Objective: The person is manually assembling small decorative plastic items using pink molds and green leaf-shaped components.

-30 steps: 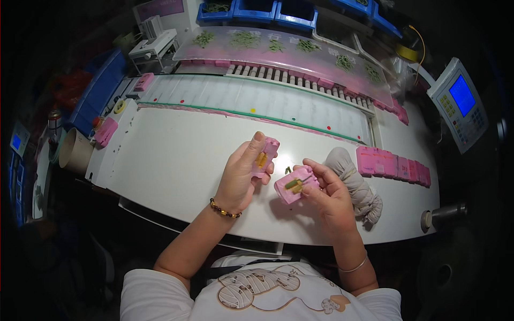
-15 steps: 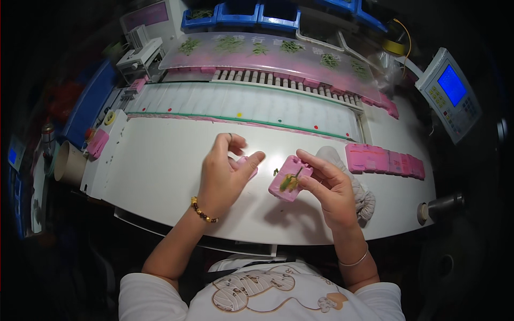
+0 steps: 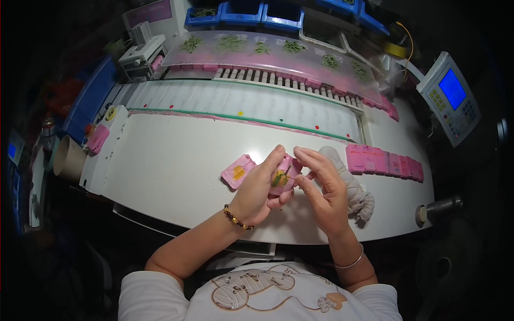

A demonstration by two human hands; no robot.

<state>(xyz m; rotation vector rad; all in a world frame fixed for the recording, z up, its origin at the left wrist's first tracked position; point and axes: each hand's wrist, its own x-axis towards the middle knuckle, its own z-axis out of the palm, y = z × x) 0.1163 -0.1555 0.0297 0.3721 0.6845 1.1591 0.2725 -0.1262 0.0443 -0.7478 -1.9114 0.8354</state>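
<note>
My left hand (image 3: 261, 190) is closed round a pink mould half (image 3: 287, 185), thumb along its upper left and fingers beneath. In its hollow lies a small green and yellow piece (image 3: 279, 178), shaped like a leaf or flower. My right hand (image 3: 325, 190) is at the mould's right edge, thumb and fingers apart; whether its fingertips touch the edge is hard to see. Left of my left hand, a second pink mould half (image 3: 237, 172) lies on the white table (image 3: 166, 160), with a yellow patch in its hollow.
A grey cloth (image 3: 360, 200) lies beyond my right hand, near a row of pink moulds (image 3: 384, 162). Behind runs a pale strip with coloured dots (image 3: 209, 99), then rollers (image 3: 278, 79). Green pieces rest on the clear sheet (image 3: 211, 48); blue bins (image 3: 241, 13) stand above. A control panel (image 3: 450, 96) is right.
My left hand has left the other mould half on the table and moved right, taking hold of the mould that my right hand held. My right hand's grip has loosened.
</note>
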